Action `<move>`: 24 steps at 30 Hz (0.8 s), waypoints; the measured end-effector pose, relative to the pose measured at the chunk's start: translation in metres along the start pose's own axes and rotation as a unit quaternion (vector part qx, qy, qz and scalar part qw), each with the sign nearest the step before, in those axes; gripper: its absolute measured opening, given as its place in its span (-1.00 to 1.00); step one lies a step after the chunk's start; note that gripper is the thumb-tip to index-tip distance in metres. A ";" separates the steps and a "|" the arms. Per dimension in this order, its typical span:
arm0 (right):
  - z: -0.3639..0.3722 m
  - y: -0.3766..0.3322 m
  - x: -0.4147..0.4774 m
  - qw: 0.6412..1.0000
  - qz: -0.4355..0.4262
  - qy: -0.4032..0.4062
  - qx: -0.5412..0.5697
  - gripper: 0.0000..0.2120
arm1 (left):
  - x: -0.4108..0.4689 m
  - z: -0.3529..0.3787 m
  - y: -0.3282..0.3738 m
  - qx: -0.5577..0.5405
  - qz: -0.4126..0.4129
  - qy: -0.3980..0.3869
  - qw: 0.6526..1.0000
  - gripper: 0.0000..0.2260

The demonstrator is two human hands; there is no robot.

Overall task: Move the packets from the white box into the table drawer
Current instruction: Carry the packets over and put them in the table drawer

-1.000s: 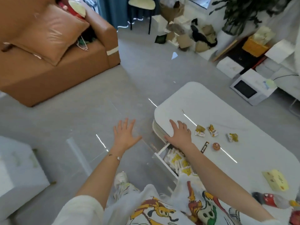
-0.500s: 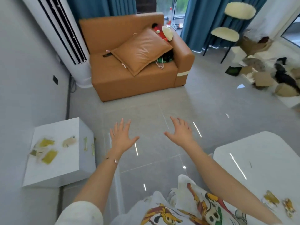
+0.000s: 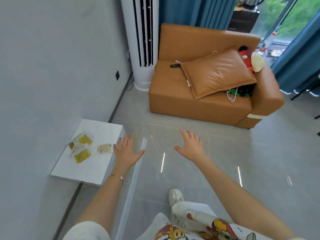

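Hands outstretched, palms down, a person reaches toward a white box standing on the floor against a grey wall. The left hand, fingers straight and spread, grasps nothing; it sits over the box's right edge, its little finger just beside a pale packet, though contact cannot be judged. A thin bracelet circles that wrist. The right hand, likewise splayed and empty, is held over the floor to the right of the box, well apart from it.

The packets lie flat on top of the box, bunched toward its wall side. The yellow ones lie with their long axes running roughly across the box, from the wall side toward the left hand, each slightly tilted. The pale one lies the same way, its short end toward the left hand. Blur hides their print.

Nearer the camera than the box, to its right, a white shoe rests on the floor. Beyond the box stands an orange sofa with a matching cushion, beside a tall white air-conditioner tower in the corner. Blue curtains hang behind the sofa.
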State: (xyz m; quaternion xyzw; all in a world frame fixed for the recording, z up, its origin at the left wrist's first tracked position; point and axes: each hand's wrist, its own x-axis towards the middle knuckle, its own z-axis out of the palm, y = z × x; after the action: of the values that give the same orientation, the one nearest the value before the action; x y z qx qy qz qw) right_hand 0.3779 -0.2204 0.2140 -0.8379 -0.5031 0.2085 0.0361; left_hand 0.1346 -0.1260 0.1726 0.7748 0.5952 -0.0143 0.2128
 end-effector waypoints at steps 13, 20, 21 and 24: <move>-0.033 -0.142 0.211 0.974 -0.198 -0.071 -0.087 -0.22 | 0.093 -0.039 -0.075 -0.068 -0.237 0.076 0.966 -0.22; 0.006 -0.270 0.270 0.940 -0.284 -0.114 -0.148 -0.24 | 0.118 -0.054 -0.171 -0.087 -0.346 0.076 0.931 -0.21; 0.012 -0.287 0.278 0.938 -0.287 -0.122 -0.153 -0.23 | 0.122 -0.055 -0.183 -0.093 -0.358 0.073 0.926 -0.20; 0.028 -0.329 0.302 0.928 -0.301 -0.151 -0.163 -0.22 | 0.132 -0.057 -0.211 -0.115 -0.391 0.072 0.910 -0.18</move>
State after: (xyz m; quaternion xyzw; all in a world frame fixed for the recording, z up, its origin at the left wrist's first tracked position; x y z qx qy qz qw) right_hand 0.2170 0.1965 0.1824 -0.6004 -0.7580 0.2270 -0.1159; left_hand -0.0356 0.0570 0.1218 0.4486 0.8619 0.0279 0.2349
